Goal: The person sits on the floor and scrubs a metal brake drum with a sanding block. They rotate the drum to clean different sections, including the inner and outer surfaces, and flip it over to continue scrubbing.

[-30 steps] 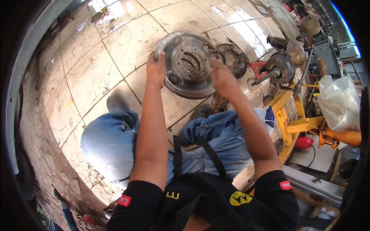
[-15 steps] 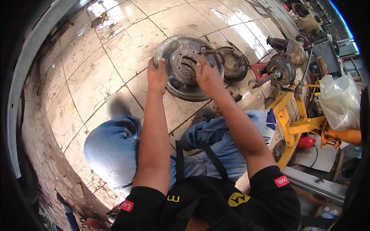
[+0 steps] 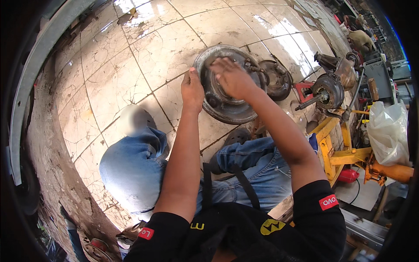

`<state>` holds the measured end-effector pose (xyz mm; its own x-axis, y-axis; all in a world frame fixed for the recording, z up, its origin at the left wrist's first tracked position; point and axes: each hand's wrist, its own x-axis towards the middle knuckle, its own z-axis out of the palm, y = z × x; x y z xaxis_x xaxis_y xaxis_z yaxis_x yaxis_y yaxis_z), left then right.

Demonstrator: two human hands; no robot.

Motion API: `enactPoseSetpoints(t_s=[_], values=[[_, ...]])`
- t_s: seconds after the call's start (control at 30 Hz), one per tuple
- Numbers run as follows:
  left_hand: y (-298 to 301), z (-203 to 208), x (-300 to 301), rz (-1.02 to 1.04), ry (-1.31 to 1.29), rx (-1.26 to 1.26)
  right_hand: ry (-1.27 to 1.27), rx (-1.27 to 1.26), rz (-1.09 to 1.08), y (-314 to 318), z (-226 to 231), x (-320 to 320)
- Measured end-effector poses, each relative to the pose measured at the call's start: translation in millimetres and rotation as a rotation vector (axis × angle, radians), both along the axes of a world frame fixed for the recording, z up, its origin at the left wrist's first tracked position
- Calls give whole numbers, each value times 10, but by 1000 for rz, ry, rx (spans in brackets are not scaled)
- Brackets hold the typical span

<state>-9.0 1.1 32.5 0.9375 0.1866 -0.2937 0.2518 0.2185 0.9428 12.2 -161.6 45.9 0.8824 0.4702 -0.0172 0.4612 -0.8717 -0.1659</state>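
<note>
A large, round, dirty metal brake backing plate (image 3: pixel 227 114) is in front of me, above the tiled floor. My left hand (image 3: pixel 192 92) grips its left rim, with the thumb up along the edge and the other fingers mostly out of sight. Across the middle of the plate lies my right hand (image 3: pixel 233 79), flat with its fingers stretched out, covering part of the central opening. I see nothing held in it. A smaller, similar round plate (image 3: pixel 279 81) sits just beyond the right rim, partly overlapped by the large one.
An axle assembly with a hub (image 3: pixel 325 94) stands at the right, by a red stand (image 3: pixel 304 89). Nearer are a yellow metal frame (image 3: pixel 328 148) and a clear plastic bag (image 3: pixel 388 133). My shoe (image 3: pixel 238 136) is close below the plate. A curved metal bar (image 3: pixel 27 78) borders the left.
My right hand has opened from curled fingers near the plate's centre to a flat palm lying across it. My left hand stays on the rim. The whole view has shifted slightly.
</note>
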Motion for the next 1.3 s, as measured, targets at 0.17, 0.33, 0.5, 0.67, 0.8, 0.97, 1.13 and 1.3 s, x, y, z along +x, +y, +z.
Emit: enactPoseSetpoints(t_s=[0.17, 0.33, 0.5, 0.67, 0.8, 0.97, 1.13, 1.3], values=[[13, -80, 34, -7, -43, -1, -33, -10, 22, 71, -184, -61], [-6, -91, 13, 12, 16, 4, 3, 0, -82, 75, 12, -42], [-8, -156, 45, 10, -52, -23, -135, -94, -76, -148, -161, 44], [-35, -110, 11, 55, -27, 44, -85, 280, -379, -367, 204, -91], [-8, -100, 18, 7, 4, 153, -194, 239, -239, -380, 149, -386], [-23, -111, 57, 14, 66, 107, -59, 134, -291, -512, 301, -726], [13, -191, 122, -12, 21, 294, -34, 35, -173, -335, -315, -1182], [-25, -83, 137, -59, 75, 392, 15, 76, -432, -414, -157, -1131]])
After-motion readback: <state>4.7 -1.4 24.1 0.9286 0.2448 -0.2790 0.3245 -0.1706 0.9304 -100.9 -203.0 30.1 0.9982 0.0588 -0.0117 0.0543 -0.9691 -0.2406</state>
